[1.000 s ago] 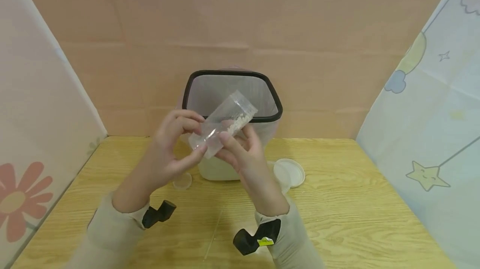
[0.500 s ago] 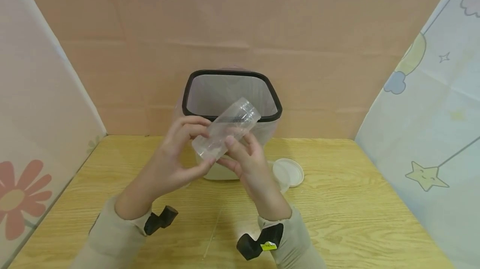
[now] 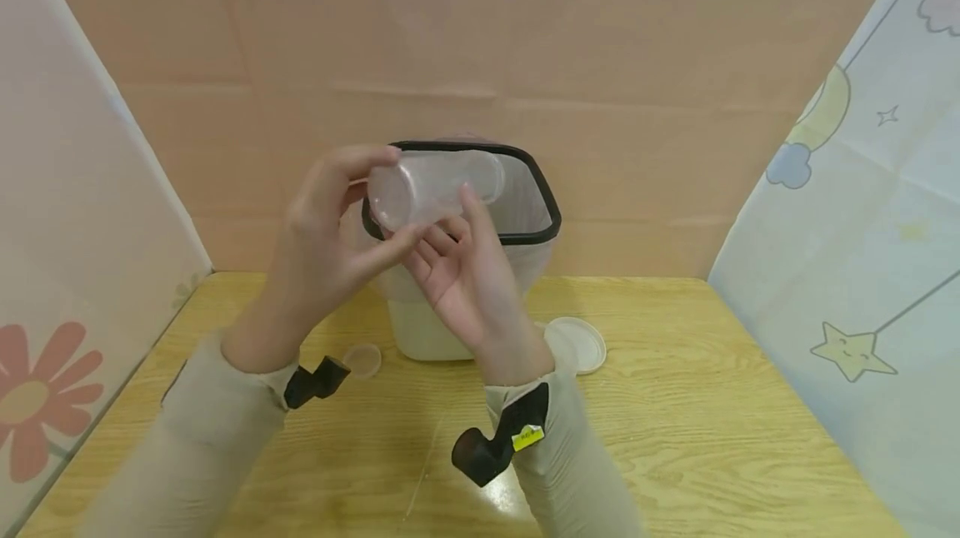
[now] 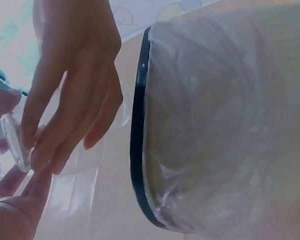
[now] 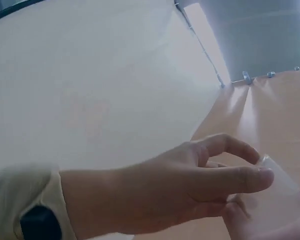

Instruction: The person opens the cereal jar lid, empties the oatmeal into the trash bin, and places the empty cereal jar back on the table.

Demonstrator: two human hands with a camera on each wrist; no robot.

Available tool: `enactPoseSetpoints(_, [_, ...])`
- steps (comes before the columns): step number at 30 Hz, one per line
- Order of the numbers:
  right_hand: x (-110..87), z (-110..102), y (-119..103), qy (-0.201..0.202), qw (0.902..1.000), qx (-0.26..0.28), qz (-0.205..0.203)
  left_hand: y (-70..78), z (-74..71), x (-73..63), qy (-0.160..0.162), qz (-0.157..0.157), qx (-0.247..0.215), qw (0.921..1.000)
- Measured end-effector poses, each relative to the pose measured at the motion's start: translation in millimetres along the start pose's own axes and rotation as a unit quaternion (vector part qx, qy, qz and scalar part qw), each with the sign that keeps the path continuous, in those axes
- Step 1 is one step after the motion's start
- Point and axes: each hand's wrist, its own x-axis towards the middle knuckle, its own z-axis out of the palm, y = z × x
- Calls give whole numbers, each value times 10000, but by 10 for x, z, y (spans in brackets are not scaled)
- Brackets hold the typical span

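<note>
My left hand (image 3: 311, 226) grips a clear plastic jar (image 3: 438, 188) round its left end in the head view. The jar lies nearly on its side, its right end over the lined bin (image 3: 551, 192). Below it is my right hand (image 3: 468, 288), palm turned up, with the thumb against the jar's side and the fingers reaching under it. In the right wrist view, the left thumb and forefinger hold the jar (image 5: 275, 205). Fingers hide part of its wall, and whether anything is inside cannot be told.
A white plastic bag lines the bin under its black rim. On the wooden table (image 3: 720, 438) lie a white round lid (image 3: 588, 346) right of the bin and a small clear disc (image 3: 363, 361) to its left. Printed curtains close in the sides.
Both hands have lifted the jar and turned it flatter over the bin. White crumbs seen at its far end a second ago no longer show in the head view. The right palm has turned up.
</note>
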Motion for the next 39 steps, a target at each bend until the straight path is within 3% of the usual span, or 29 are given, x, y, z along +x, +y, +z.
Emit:
enactPoseSetpoints(3, [99,97,-10,271,9944,997,217,-54,-34,143,-119,36,444,9989])
enactPoseSetpoints(6, [178,163,-19,375,9760,2121,330,-117,-55,283,-334,141,862,9956])
enactPoseSetpoints(11, [271,219,-50,499,9255,3700,642,-195,-57,481,-833,101,910,9923])
enactPoseSetpoints(16, [280,231,-109,366,8733,4769,931,-176,-85,676,-1691,-346,995,9800])
enactPoseSetpoints(19, [275,250,-140,331,8631,4982,753,-133,-84,770,-2133,-522,1036,9701])
enactPoseSetpoints(22, [269,263,-161,285,8572,5095,699,-96,-71,815,-2238,-575,958,9682])
enactPoseSetpoints(26, [249,257,-167,199,8532,5142,854,-69,-74,811,-2130,-608,843,9715])
enactPoseSetpoints(29, [218,242,-166,180,8616,4992,899,-50,-82,791,-2104,-565,842,9724])
enactPoseSetpoints(32, [186,224,-169,123,8764,4720,947,-28,-90,758,-2050,-464,853,9739])
enactPoseSetpoints(39, [94,198,-151,281,9379,3371,768,-18,-126,574,-1624,-408,725,9832])
